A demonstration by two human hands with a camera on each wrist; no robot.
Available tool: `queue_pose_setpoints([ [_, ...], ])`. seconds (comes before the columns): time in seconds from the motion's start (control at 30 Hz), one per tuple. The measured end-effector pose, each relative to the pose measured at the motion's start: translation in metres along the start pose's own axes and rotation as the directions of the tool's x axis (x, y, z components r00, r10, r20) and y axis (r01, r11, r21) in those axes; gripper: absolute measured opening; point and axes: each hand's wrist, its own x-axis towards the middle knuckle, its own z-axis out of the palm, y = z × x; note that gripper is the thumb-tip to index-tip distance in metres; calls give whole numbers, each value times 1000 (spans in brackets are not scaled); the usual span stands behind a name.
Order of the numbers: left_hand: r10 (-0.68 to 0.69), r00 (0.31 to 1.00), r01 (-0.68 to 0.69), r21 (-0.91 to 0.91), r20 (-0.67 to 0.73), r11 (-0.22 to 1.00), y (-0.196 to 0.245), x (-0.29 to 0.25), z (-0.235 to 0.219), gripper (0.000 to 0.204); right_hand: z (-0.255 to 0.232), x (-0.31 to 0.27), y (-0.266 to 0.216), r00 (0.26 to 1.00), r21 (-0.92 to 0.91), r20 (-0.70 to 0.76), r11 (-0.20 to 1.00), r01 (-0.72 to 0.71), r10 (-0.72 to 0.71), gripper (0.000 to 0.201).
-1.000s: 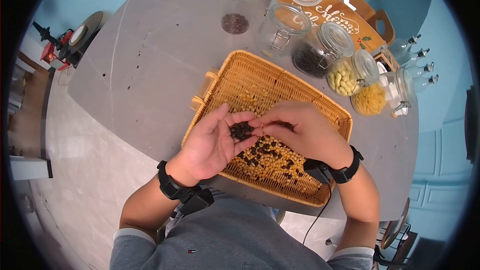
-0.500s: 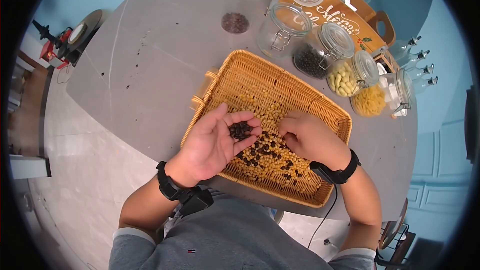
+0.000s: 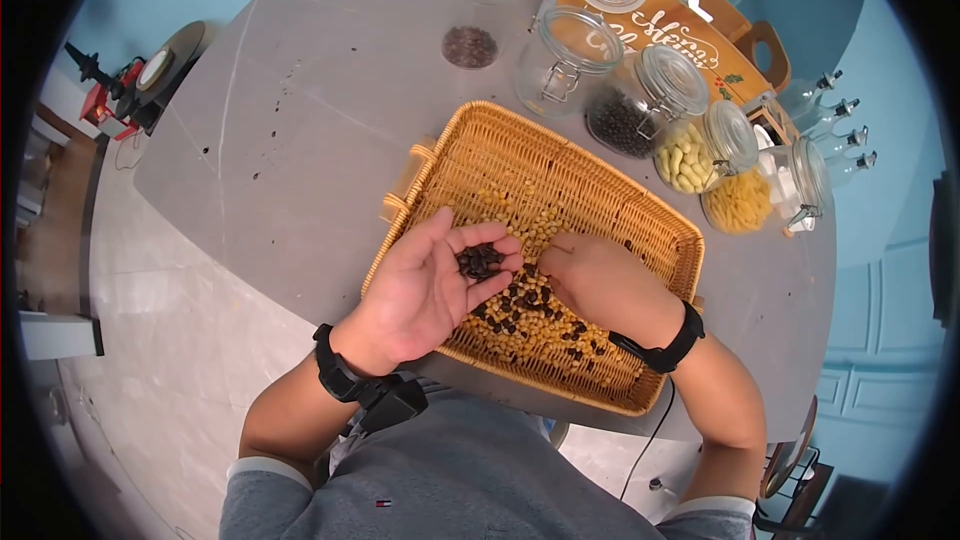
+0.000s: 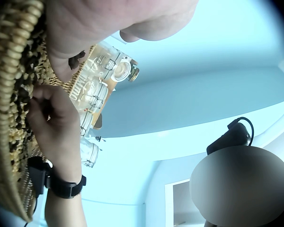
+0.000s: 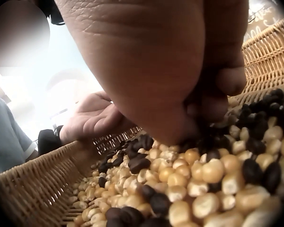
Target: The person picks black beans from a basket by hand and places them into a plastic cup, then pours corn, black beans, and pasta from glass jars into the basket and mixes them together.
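Note:
A wicker basket [image 3: 580, 145] on the table holds yellow corn kernels [image 5: 206, 205] mixed with black beans [image 5: 159, 203]. Palm up over the basket's left part, my left hand [image 3: 412, 285] cups a small heap of black beans [image 3: 481, 260] in its bent fingers. My right hand [image 3: 612, 280] is lowered into the basket just right of it. In the right wrist view its thumb and curled fingers reach down among the kernels and dark beans. The fingertips are hidden, so I cannot tell whether they hold a bean.
Behind the basket stand an open glass jar [image 3: 565, 60], a jar of black beans [image 3: 625, 120], a jar of pale yellow pieces [image 3: 688, 155] and a jar of pasta [image 3: 740, 200]. A clear cup of reddish-brown beans [image 3: 470, 46] stands farther left. Glass bottles [image 3: 845, 140] line the right.
The right hand has left the left hand's fingertips, moved right and then dipped down among the kernels, slightly back to the left. The left hand has stayed put with its beans.

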Motion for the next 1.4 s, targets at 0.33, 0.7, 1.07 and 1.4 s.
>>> queue_pose_setpoints([
  [0.33,-16,1000,16,-12,11,1000,0,0,3,54,-29,24,-25,981,521,-192,847,110,-10,15],
  [0.7,3,1000,-3,-18,-13,1000,0,1,1,52,1,13,-7,999,121,-26,992,-23,27,12],
  [1.07,10,1000,-10,-19,-11,1000,1,0,-1,51,-9,14,12,994,405,-76,913,-43,81,15],
  [1.4,-29,999,28,9,23,1000,2,-1,2,52,-26,21,-7,962,931,179,282,-233,205,17],
])
